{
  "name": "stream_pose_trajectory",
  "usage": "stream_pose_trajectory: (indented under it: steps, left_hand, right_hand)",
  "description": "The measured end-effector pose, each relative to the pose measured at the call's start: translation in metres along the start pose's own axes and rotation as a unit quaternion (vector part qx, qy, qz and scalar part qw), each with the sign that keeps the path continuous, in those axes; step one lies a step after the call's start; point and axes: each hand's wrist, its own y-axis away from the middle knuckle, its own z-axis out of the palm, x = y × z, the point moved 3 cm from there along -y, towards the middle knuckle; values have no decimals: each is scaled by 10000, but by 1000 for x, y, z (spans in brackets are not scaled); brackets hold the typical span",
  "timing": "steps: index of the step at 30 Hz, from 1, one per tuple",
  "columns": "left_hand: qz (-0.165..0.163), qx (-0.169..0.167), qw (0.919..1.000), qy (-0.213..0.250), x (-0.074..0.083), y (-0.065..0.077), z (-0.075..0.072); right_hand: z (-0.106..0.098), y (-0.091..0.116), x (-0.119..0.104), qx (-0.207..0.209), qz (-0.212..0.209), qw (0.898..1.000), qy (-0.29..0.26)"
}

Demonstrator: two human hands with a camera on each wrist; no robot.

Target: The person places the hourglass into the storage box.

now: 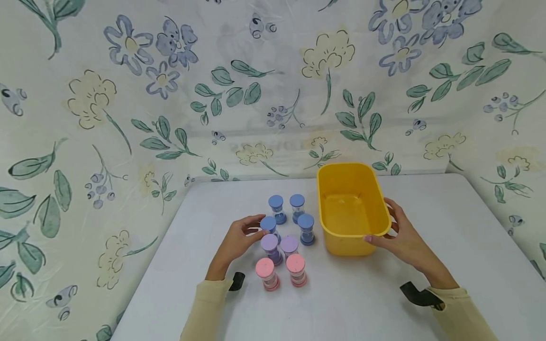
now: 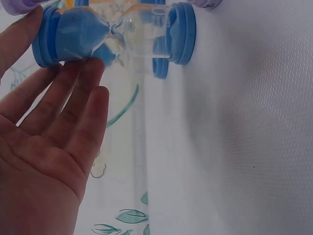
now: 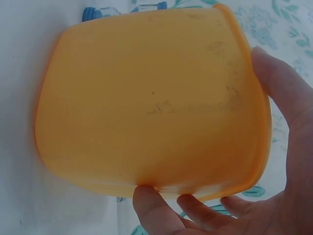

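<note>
Ideally, as the left hand (image 1: 239, 238) pinches a blue hourglass (image 1: 268, 223) by its cap, with a purple hourglass (image 1: 269, 242) near its thumb, any lift should go straight up; the right hand (image 1: 404, 240), gripping the yellow bin (image 1: 350, 246) at its left, should steady it.

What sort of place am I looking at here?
Probably a small indoor tabletop workspace, though little of the room shows: there is a white table, a flower-printed backdrop behind it, and a yellow tub beside small sand timers.
</note>
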Motion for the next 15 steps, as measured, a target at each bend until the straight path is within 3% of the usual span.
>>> stream_pose_trajectory:
  steps: [15]
  left_hand:
    - [-51, 126, 9992, 383, -4, -2, -3]
  right_hand:
    - [0, 0, 1, -16, -118, 9999, -25]
